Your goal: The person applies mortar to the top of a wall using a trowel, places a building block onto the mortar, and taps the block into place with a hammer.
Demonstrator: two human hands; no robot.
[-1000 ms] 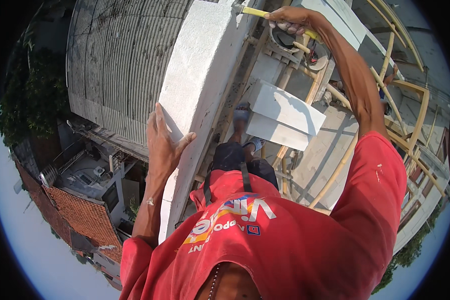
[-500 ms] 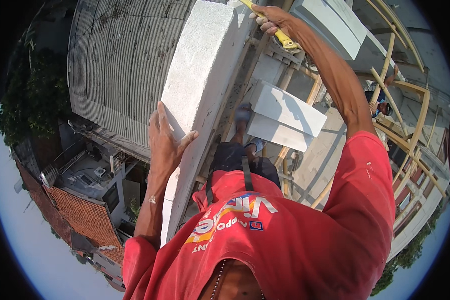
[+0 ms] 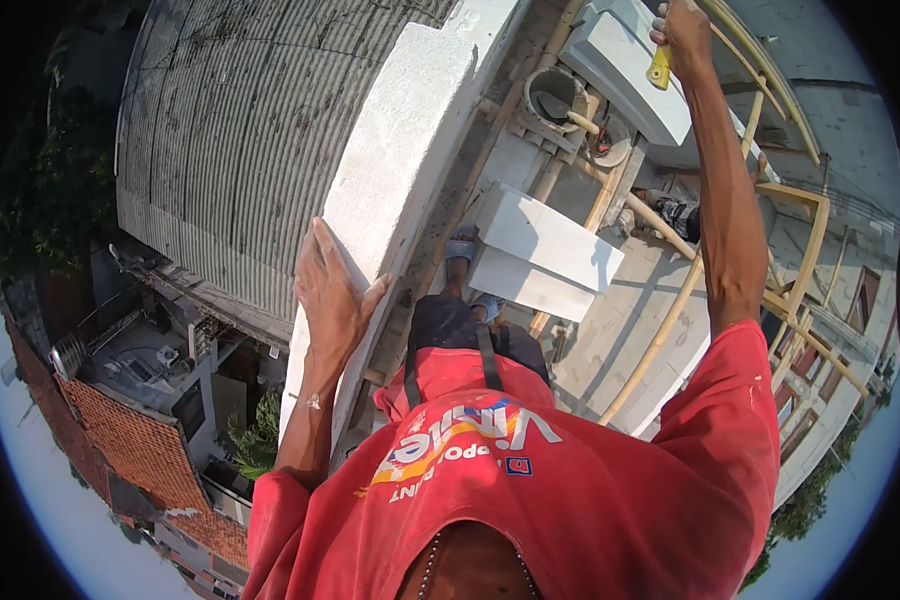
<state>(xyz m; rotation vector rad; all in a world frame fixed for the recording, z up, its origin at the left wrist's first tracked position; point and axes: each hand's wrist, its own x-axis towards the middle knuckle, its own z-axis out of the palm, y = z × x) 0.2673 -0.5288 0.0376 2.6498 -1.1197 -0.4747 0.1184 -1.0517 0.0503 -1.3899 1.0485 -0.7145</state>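
Note:
A long white lightweight block wall (image 3: 395,135) runs up from beside my left arm, its top edge stepped at the far end. My left hand (image 3: 335,300) lies flat on this wall with the fingers stretched and the thumb apart. Far out at the upper right, my right hand (image 3: 682,35) is closed around a tool with a yellow handle (image 3: 659,70). The rest of that tool is hidden, so I cannot tell its kind. Beyond it lie large white blocks (image 3: 625,75).
Below left of the wall is a corrugated roof (image 3: 250,130). White blocks (image 3: 550,240) lie beside my feet, near a mortar bucket (image 3: 553,98). Bamboo poles (image 3: 660,335) and a timber frame (image 3: 818,250) stand at right. Another person (image 3: 678,215) is partly visible below.
My right hand has moved right, away from the wall's stepped end, with the yellow-handled tool. My left hand stays on the wall. The bucket has come into sight.

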